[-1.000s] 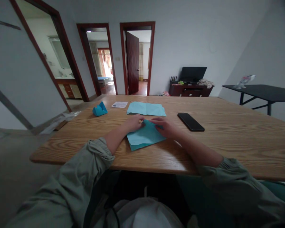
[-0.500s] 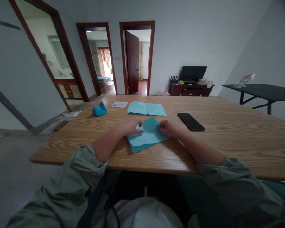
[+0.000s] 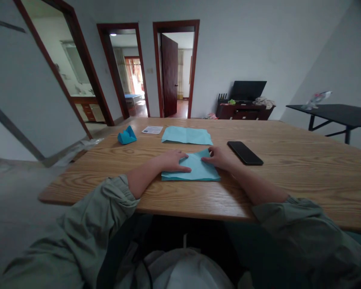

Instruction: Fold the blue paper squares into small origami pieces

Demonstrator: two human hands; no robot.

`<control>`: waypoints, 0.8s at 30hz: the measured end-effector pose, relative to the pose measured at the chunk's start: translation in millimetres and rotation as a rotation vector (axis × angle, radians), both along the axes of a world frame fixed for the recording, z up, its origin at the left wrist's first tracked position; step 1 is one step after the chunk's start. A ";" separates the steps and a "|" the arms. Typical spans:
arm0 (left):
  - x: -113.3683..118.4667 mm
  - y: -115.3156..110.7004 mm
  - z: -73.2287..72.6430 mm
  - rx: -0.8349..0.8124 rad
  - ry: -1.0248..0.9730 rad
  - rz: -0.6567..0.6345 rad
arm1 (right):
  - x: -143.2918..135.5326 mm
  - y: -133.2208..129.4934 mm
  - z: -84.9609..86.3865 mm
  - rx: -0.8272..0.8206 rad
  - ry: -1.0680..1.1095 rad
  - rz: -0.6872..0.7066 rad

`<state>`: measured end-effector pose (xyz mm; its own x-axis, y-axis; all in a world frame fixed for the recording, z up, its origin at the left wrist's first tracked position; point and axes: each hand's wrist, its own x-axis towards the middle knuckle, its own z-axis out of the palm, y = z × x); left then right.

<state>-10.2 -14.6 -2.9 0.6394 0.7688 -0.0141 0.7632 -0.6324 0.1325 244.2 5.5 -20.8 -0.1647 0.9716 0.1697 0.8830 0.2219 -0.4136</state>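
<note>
A folded light-blue paper lies on the wooden table in front of me, its long edge facing me. My left hand rests on the paper's left part, thumb and fingers apart. At the paper's upper right corner is my right hand, its thumb on the sheet and its fingers curled at the edge, pinching the paper. Just beyond lies a second light-blue sheet, creased down the middle. A darker blue folded paper shape stands at the left, beside a small white printed card.
A black phone lies on the table to the right of my right hand. The table's front edge runs below my forearms. Farther back are a black side table and a TV on a dark cabinet.
The folded paper has turned so its near edge is now level, and its raised far corner has shifted right. Both hands have moved slightly right with it; my left hand lies flatter.
</note>
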 end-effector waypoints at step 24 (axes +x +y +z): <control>-10.9 1.4 -2.0 -0.158 0.030 -0.011 | -33.8 -47.0 8.3 0.362 -0.090 0.682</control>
<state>-21.1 -13.2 -4.9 0.6453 0.7483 -0.1533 0.7614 -0.6140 0.2081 210.4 -41.5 -12.5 -0.7344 0.5371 0.4149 0.5295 0.8359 -0.1449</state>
